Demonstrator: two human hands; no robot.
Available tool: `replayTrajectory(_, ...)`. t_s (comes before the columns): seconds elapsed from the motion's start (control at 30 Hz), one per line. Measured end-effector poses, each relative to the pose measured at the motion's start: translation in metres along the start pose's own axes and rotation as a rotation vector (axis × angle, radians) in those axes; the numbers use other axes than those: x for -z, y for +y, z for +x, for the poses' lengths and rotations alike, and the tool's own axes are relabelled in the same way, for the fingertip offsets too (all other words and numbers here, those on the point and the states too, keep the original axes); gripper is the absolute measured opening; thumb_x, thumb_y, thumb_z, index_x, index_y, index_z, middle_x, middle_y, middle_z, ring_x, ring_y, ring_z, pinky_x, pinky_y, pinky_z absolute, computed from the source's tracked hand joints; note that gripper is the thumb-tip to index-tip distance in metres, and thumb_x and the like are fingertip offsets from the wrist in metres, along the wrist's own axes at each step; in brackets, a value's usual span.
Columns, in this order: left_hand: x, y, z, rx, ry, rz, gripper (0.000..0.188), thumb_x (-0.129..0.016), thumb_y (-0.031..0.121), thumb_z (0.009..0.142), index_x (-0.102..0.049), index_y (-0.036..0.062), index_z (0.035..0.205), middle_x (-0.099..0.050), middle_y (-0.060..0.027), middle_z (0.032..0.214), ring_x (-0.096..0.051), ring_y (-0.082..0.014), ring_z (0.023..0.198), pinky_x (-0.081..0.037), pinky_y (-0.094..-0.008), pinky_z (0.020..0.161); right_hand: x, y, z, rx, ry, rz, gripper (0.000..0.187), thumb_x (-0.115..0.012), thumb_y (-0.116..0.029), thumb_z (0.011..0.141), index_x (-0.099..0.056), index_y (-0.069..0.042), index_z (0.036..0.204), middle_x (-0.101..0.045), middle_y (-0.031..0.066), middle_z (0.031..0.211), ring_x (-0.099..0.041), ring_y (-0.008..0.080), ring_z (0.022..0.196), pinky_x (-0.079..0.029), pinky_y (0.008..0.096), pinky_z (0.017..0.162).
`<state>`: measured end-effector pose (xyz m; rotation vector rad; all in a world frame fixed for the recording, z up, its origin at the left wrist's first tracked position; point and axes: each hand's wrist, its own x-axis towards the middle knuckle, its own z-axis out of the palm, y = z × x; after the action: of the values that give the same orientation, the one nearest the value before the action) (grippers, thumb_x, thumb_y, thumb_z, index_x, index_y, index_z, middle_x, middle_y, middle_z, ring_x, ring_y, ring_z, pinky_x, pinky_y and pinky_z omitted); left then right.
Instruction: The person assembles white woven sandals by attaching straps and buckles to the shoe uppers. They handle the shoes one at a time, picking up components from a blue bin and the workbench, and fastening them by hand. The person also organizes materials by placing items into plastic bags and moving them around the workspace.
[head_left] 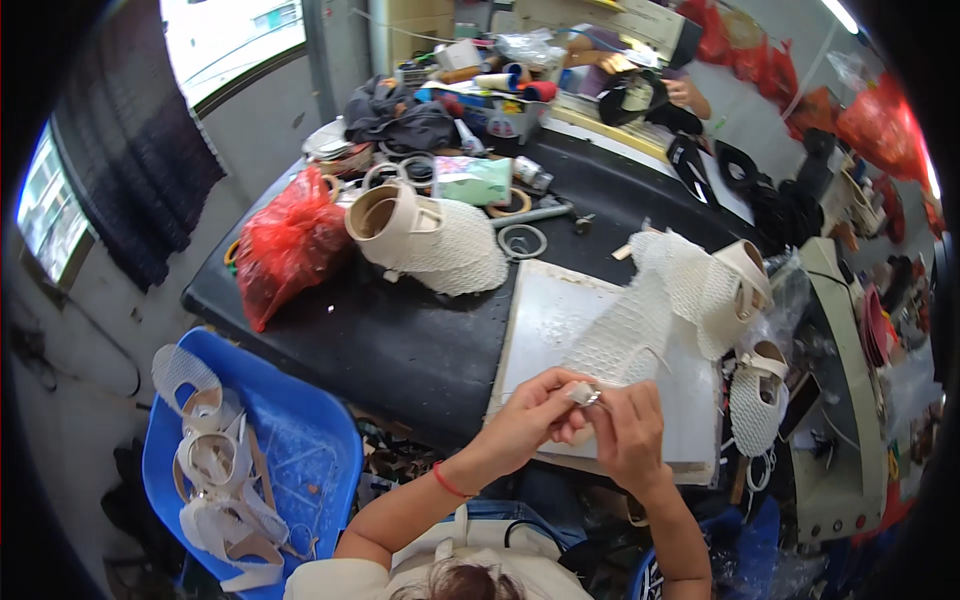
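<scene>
While both sets of fingertips pinch small metal fitting, left hand and right hand closed tight on it, touching each other. Fitting sits at strap end of white mesh shoe upper, lying on grey work board. Judgement: keep strap taut, hands braced over board edge. Blue bin of uppers at left.
</scene>
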<state>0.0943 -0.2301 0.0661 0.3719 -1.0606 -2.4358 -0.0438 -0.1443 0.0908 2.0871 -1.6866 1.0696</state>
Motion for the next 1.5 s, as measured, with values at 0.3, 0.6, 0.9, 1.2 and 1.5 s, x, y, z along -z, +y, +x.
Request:
replayTrajectory(0.3,-0.012,0.005,-0.003,-0.017,-0.148,0.223,0.030,-0.044,0.018,0.096,-0.050,0.0034,0.122,-0.054,0.0015,0.074,-0.052,-0.0031,0.063,-0.044,-0.0174,0.056,0.032,0.001,0.011,-0.743,-0.294,0.717,0.034,-0.075,-0.008,0.070,-0.057,-0.003,0.099,-0.062,0.0114,0.073,-0.058,0.0192,0.058,-0.046,0.0294,0.053)
replayTrajectory(0.6,-0.045,0.012,-0.011,-0.404,0.121,0.216,0.027,-0.055,0.010,0.090,-0.053,-0.0008,0.115,-0.065,-0.0089,0.082,-0.063,-0.0104,0.069,-0.052,-0.0221,0.060,0.049,-0.033,0.034,-0.047,0.049,-0.102,0.029,-0.070,-0.003,0.073,-0.061,-0.005,0.101,-0.054,0.0122,0.098,-0.054,0.0234,0.078,-0.045,0.0302,0.063)
replayTrajectory(0.9,-0.031,0.003,0.005,-0.154,0.142,0.304,0.028,-0.054,0.013,0.091,-0.054,-0.0012,0.115,-0.065,-0.0122,0.081,-0.064,-0.0146,0.068,-0.053,-0.0235,0.060,0.012,-0.018,0.005,-0.503,0.211,0.155,0.009,-0.054,-0.006,0.089,-0.053,0.002,0.091,-0.062,0.0127,0.071,-0.059,0.0180,0.056,-0.048,0.0287,0.054)
replayTrajectory(1.2,-0.021,0.014,0.004,-0.045,0.079,0.297,0.024,-0.062,0.012,0.085,-0.058,0.0004,0.105,-0.065,-0.0111,0.083,-0.063,-0.0121,0.066,-0.051,-0.0219,0.057,0.012,0.005,0.002,-0.820,0.203,0.968,0.018,-0.047,-0.017,0.095,-0.052,0.001,0.092,-0.062,0.0078,0.072,-0.058,0.0109,0.059,-0.047,0.0230,0.053)
replayTrajectory(1.5,-0.032,0.005,0.003,-0.187,0.219,0.527,0.021,-0.058,0.005,0.085,-0.057,-0.0021,0.104,-0.065,-0.0097,0.084,-0.062,-0.0112,0.068,-0.050,-0.0218,0.056,0.019,-0.012,-0.005,-0.374,0.177,0.334,0.013,-0.060,-0.006,0.085,-0.060,0.000,0.097,-0.063,0.0089,0.075,-0.060,0.0154,0.061,-0.048,0.0274,0.055)
